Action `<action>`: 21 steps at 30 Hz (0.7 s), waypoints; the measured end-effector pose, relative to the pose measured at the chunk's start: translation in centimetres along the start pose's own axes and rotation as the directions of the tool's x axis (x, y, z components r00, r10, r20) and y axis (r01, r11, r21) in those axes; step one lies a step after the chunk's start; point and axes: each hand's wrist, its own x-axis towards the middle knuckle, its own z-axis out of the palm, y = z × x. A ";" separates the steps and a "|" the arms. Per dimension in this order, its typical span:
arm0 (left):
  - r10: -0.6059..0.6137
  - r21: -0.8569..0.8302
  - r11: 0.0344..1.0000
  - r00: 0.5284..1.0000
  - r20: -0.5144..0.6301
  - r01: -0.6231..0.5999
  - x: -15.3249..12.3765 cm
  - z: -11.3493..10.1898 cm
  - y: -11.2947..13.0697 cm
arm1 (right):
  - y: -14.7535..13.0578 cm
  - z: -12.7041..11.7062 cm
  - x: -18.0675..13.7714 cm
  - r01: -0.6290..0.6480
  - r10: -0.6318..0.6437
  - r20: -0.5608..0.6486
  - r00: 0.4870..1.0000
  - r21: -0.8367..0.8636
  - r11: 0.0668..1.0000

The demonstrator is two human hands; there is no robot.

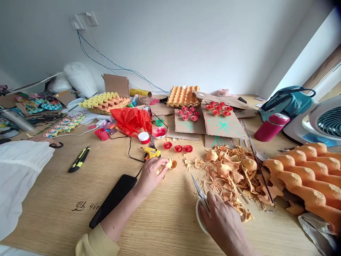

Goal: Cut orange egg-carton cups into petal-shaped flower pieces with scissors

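Observation:
My left hand [150, 174] pinches a small pale yellow egg-carton piece [168, 163] between thumb and fingers above the table. Right beside it is an orange egg-carton cup [174, 164]; another bit lies partly hidden under my fingers. My right hand [222, 218] is closed around scissors [199, 190] with a white handle, blades parted and pointing up and left. To the right of the scissors spreads a heap of orange carton scraps [230, 174]. A yellow glue gun [151, 152] lies just beyond my left hand, with three red paper roses [178, 148] behind.
Orange egg trays [306, 174] stand at the right, near a pink bottle [271, 127] and a fan [319, 117]. Cardboard sheets [223, 124] bear more red roses. A black phone-like slab [114, 199] and a utility knife [79, 159] lie left. A co-worker's hand [42, 139] shows far left.

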 end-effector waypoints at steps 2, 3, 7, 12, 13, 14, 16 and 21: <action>0.052 0.083 0.995 0.998 0.046 -0.056 0.3 0.4 0.1 | 0.4 0.0 0.4 0.015 -0.015 -0.009 1.000 0.017 1.000; 0.070 0.110 0.991 0.995 0.071 -0.077 0.4 0.6 0.1 | 0.8 0.0 0.4 0.019 -0.019 -0.016 1.000 0.022 1.000; 0.153 0.197 0.964 0.980 0.128 -0.177 0.7 1.8 -0.3 | 2.0 0.5 0.3 0.047 -0.044 -0.048 0.998 0.053 0.997; 0.246 0.488 0.817 0.951 0.185 -0.307 0.8 3.2 -0.5 | 2.9 1.1 0.1 0.080 -0.061 -0.140 0.988 0.136 0.988; 0.247 0.530 0.786 0.948 0.201 -0.318 0.8 3.4 -0.4 | 3.0 1.1 0.1 0.087 -0.062 -0.163 0.985 0.150 0.985; 0.243 0.565 0.760 0.947 0.210 -0.320 0.7 3.6 -0.4 | 3.0 1.1 0.1 0.091 -0.061 -0.177 0.982 0.164 0.982; 0.234 0.616 0.723 0.950 0.208 -0.313 0.5 3.9 -0.4 | 3.0 0.9 0.1 0.080 -0.046 -0.173 0.984 0.194 0.978; 0.203 0.661 0.699 0.962 0.184 -0.274 0.0 4.4 -0.6 | 2.9 0.5 -0.1 0.072 -0.041 -0.125 0.991 0.252 0.965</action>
